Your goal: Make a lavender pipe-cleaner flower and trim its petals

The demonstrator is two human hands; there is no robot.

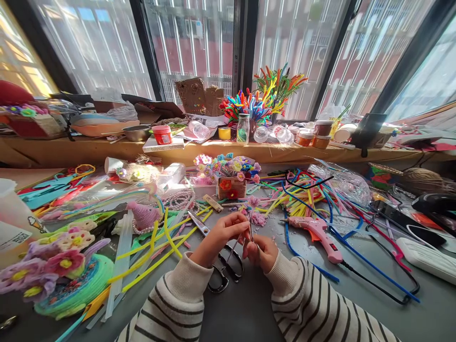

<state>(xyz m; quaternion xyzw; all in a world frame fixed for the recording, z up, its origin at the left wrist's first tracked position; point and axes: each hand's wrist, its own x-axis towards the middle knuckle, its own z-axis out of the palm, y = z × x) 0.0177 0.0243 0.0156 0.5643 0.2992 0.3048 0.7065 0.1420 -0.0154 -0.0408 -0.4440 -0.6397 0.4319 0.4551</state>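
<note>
My left hand [228, 235] and my right hand [261, 251] meet over the middle of the table, fingertips pinched close together. From my left fingers a thin pale stem [233, 248] slants down. A narrow dark upright piece [251, 229] rises between the hands, above my right fingertips; its kind is unclear, and the fingers hide its lower end. Under my left wrist lie black-handled scissors [218, 281], the blades showing beyond the hand. Just past my fingertips are pink fuzzy flowers [257, 218].
A pink glue gun [315, 230] lies at right, its black cord trailing. Yellow pipe cleaners [167, 235] and clear glue sticks [119, 266] spread leftward. A flower-filled box [231, 189] stands ahead. A green round piece with fuzzy flowers [76, 289] sits front left. Jars [243, 129] line the sill.
</note>
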